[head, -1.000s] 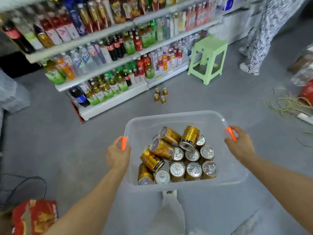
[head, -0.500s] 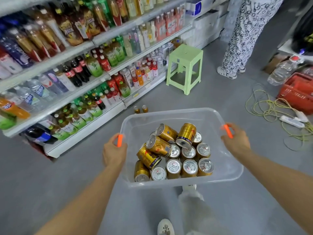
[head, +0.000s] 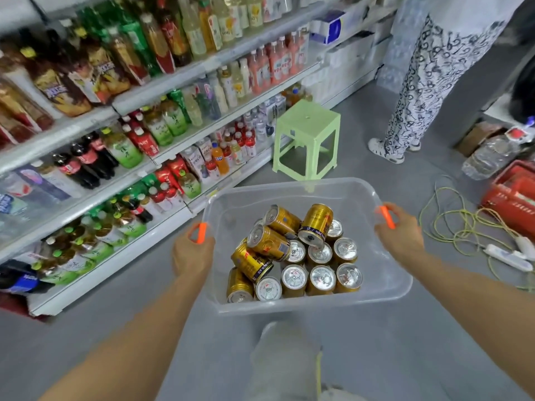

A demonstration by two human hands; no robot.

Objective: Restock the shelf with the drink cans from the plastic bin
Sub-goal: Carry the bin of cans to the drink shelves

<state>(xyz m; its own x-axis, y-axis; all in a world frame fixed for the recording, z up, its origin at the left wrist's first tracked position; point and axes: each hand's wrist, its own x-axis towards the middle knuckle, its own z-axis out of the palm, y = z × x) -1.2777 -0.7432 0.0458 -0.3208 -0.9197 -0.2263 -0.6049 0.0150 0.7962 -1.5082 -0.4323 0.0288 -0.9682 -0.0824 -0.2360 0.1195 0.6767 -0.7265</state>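
Note:
A clear plastic bin [head: 385, 279] hangs in front of me, carried above the grey floor. My left hand [head: 192, 256] grips its left rim at an orange handle clip [head: 198, 233]. Over on the other side, my right hand [head: 401, 237] holds the right rim at the second orange clip [head: 386, 217]. Inside lie several gold drink cans [head: 295, 256], some upright with silver tops showing, some on their sides on top. The white shelf [head: 179, 140], packed with bottled drinks, runs along my left.
A light green plastic stool [head: 308, 137] stands on the floor by the shelf, just beyond the bin. A person in patterned trousers [head: 419, 82] stands at the far right. Yellow cable [head: 451, 224], a power strip and a red basket [head: 515, 198] lie to the right.
I have walked forward and toward the shelf with the bin held in both hands; the stool and shelf are closer. The loose cans on the floor are now hidden behind the bin.

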